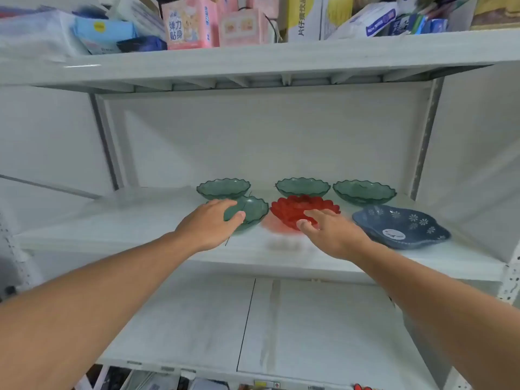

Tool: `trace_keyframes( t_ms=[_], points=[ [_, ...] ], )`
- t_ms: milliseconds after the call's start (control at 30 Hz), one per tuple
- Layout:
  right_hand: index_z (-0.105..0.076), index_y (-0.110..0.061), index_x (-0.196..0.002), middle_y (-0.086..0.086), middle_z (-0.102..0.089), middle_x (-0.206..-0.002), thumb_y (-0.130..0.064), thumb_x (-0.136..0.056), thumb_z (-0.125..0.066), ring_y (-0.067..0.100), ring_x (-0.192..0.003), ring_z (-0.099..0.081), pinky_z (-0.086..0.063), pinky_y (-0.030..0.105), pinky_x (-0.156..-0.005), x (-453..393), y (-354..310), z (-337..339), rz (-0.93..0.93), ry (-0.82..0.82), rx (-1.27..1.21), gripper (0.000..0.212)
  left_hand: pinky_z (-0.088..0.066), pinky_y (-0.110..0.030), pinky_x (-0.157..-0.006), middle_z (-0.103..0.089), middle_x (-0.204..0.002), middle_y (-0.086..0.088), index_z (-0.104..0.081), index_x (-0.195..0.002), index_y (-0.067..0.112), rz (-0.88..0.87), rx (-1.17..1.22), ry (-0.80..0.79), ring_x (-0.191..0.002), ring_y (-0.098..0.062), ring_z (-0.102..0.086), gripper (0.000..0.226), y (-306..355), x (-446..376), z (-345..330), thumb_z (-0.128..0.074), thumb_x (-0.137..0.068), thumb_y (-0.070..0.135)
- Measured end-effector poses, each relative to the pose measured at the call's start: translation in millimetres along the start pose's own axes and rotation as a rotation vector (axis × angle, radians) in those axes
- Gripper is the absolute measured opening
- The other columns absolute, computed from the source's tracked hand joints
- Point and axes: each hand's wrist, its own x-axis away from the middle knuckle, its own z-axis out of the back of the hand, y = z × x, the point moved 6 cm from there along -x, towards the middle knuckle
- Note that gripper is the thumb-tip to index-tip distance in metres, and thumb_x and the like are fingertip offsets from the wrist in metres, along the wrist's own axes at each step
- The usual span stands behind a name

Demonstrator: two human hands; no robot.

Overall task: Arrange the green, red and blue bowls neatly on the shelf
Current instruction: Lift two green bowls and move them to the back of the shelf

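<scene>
On the middle white shelf [140, 235] three clear green bowls stand in a back row: left [223, 188], middle [302, 186], right [364, 191]. A fourth green bowl [253, 211] sits in front of the left one, tilted, with my left hand [211, 223] gripping its near rim, thumb inside. Right beside it is a red scalloped bowl [298, 208]; my right hand [332, 232] holds its front edge, thumb on the rim. A blue bowl [402, 225] with white flowers rests at the front right, untouched.
The upper shelf [253, 60] overhangs close above and is crowded with boxes and packets [191, 22]. A lower white shelf [253, 327] lies under my forearms. Metal uprights [425, 142] and white side walls close in the middle shelf on both sides.
</scene>
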Motion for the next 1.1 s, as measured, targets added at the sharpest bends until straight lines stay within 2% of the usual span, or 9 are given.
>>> trace_keyframes(
  t_ms=[133,333,500,667,800,900,1100],
  points=[
    [-0.041,-0.032,-0.164,0.006,-0.046,-0.167,-0.073,-0.098,-0.030,0.031,-0.151,-0.043,-0.037,0.052,-0.119,-58,-8,-15,-0.010,-0.006,0.015,0.078,-0.035,-0.044,-0.120,-0.044,-0.167,0.007,-0.048,-0.159,0.035,-0.028,0.034,-0.016,-0.153,-0.017,-0.038,0.068,-30,-56,-7,-0.039,-0.102,0.069],
    [-0.044,-0.028,-0.163,0.008,-0.046,-0.167,-0.070,-0.100,-0.035,0.033,-0.153,-0.041,-0.035,0.054,-0.122,-158,-34,-27,-0.040,0.020,0.036,0.076,-0.037,-0.047,-0.120,-0.045,-0.166,0.005,-0.048,-0.159,0.035,-0.109,0.006,-0.026,-0.152,-0.020,-0.040,0.068,-80,-155,-13,-0.037,-0.102,0.071],
    [-0.043,-0.031,-0.163,0.006,-0.045,-0.168,-0.071,-0.101,-0.035,0.031,-0.152,-0.043,-0.038,0.053,-0.121,-210,-33,-35,-0.091,0.014,0.049,0.074,-0.037,-0.047,-0.120,-0.044,-0.166,0.004,-0.047,-0.159,0.037,-0.140,0.014,-0.080,-0.149,-0.022,-0.042,0.068,-105,-226,-22,-0.036,-0.102,0.071],
    [-0.041,-0.032,-0.165,0.005,-0.041,-0.171,-0.069,-0.102,-0.037,0.030,-0.155,-0.040,-0.035,0.052,-0.123,-243,-16,-41,-0.144,-0.011,0.074,0.073,-0.037,-0.049,-0.119,-0.045,-0.165,0.004,-0.047,-0.158,0.038,-0.149,0.029,-0.131,-0.148,-0.024,-0.043,0.077,-110,-265,-40,-0.031,-0.094,0.077],
    [-0.040,-0.032,-0.165,0.004,-0.039,-0.172,-0.069,-0.101,-0.038,0.028,-0.157,-0.037,-0.033,0.052,-0.125,-263,1,-43,-0.137,-0.016,0.065,0.073,-0.036,-0.050,-0.120,-0.044,-0.166,0.003,-0.047,-0.159,0.038,-0.154,0.032,-0.127,-0.149,-0.023,-0.042,0.074,-108,-288,-53,-0.033,-0.097,0.076],
    [-0.040,-0.031,-0.166,0.005,-0.039,-0.172,-0.065,-0.103,-0.040,0.027,-0.157,-0.035,-0.030,0.046,-0.126,-275,12,-38,-0.133,-0.017,0.061,0.071,-0.035,-0.048,-0.120,-0.043,-0.166,0.004,-0.046,-0.159,0.038,-0.153,0.029,-0.132,-0.150,-0.021,-0.040,0.072,-104,-302,-57,-0.034,-0.099,0.076],
    [-0.044,-0.030,-0.162,0.009,-0.048,-0.164,-0.064,-0.104,-0.041,0.031,-0.148,-0.046,-0.039,0.047,-0.116,-297,43,-25,-0.162,-0.006,0.027,0.067,-0.035,-0.043,-0.119,-0.043,-0.166,0.007,-0.045,-0.159,0.040,-0.139,0.034,-0.111,-0.150,-0.018,-0.039,0.070,-91,-327,-61,-0.035,-0.100,0.076]
  ],
)
